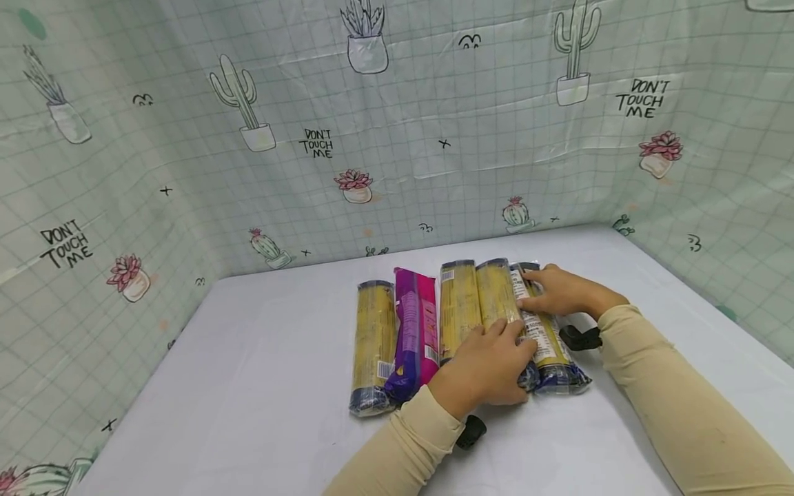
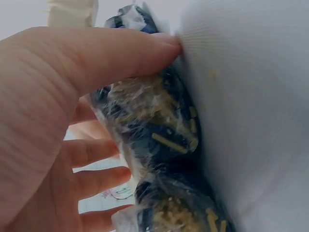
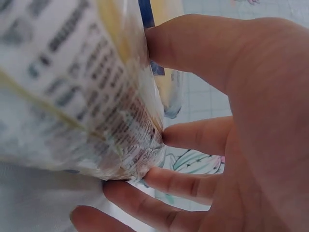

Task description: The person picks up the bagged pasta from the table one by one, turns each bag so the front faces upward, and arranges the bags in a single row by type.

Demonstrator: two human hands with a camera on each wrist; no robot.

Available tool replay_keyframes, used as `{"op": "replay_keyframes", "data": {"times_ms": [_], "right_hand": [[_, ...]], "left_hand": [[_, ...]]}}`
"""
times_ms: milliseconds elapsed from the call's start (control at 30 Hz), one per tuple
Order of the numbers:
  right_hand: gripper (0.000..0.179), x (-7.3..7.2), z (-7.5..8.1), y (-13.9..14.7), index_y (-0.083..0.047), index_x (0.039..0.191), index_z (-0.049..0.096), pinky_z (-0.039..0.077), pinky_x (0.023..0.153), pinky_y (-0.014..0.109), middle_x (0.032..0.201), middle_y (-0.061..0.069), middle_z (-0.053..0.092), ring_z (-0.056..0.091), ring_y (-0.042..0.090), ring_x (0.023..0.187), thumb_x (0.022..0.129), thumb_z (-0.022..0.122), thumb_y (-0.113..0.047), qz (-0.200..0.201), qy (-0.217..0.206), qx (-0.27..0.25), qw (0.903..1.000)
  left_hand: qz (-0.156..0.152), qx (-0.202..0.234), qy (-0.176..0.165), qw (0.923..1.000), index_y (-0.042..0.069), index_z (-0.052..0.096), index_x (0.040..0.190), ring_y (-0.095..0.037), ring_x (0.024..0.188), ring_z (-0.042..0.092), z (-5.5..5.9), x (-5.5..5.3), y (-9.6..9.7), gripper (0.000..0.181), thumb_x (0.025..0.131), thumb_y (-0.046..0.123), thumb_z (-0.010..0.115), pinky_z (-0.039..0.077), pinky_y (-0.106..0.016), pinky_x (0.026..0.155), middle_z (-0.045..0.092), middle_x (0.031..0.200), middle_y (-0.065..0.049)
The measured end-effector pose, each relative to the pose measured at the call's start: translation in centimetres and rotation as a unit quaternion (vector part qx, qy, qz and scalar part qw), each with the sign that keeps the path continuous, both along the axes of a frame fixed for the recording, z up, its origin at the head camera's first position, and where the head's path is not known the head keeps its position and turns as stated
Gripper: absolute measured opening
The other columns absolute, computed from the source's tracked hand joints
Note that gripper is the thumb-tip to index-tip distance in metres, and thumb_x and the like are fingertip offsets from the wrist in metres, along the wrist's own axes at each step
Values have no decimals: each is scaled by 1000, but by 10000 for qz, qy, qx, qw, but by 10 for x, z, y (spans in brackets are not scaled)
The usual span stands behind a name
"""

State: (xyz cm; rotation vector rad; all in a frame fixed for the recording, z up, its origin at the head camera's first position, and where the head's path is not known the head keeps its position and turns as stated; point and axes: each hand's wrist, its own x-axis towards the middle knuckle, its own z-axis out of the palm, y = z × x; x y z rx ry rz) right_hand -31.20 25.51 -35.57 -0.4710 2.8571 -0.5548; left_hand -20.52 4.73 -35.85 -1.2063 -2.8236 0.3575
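Several long clear packs of spaghetti with dark blue ends lie side by side on the white table, a pink-purple packet (image 1: 417, 324) among them. My left hand (image 1: 490, 365) holds the near end of the second spaghetti pack from the right (image 2: 149, 111); its thumb lies across the pack end, fingers over the top. With thumb and fingertips, my right hand (image 1: 561, 293) grips the rightmost spaghetti pack (image 3: 82, 92) near its far end, on the side with the white printed label. That pack lies slanted, its near end out to the right.
To the left lie another spaghetti pack (image 1: 374, 337) and, right of the pink-purple packet, a further spaghetti pack (image 1: 459, 300). A cactus-print curtain (image 1: 397, 138) hangs behind and at both sides of the white table (image 1: 267, 386).
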Motion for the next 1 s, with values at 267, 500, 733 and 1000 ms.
{"op": "replay_keyframes", "data": {"times_ms": [267,500,733,1000], "right_hand": [[78,0,-1,1,14,149,30,54,66,41,135,47,31,58,35,90,98,64,-35,-77,-247,-364,9990],[74,-3,-1,2,16,147,33,53,68,41,132,44,40,58,34,92,96,65,-28,31,-168,-386,9991],[74,-4,1,5,13,147,35,54,65,39,120,33,56,61,24,74,95,67,-29,-32,-267,-565,9980],[87,4,2,0,9,153,26,56,53,37,133,35,49,62,23,67,94,68,-38,-395,-774,-555,9947]], "left_hand": [[152,44,304,9994,32,51,141,-18,139,35,-6,5,9,76,80,77,61,40,-41,107,36,153,2],[151,-7,559,9983,31,55,140,-18,139,35,-9,7,13,73,86,78,51,35,-42,111,38,152,2],[-172,-90,1088,9939,29,65,130,-18,131,43,-10,9,16,55,96,68,46,34,-44,111,51,135,4],[-432,597,1433,9869,36,75,105,-13,106,62,-7,11,19,24,100,48,55,36,-48,108,71,103,11]]}}
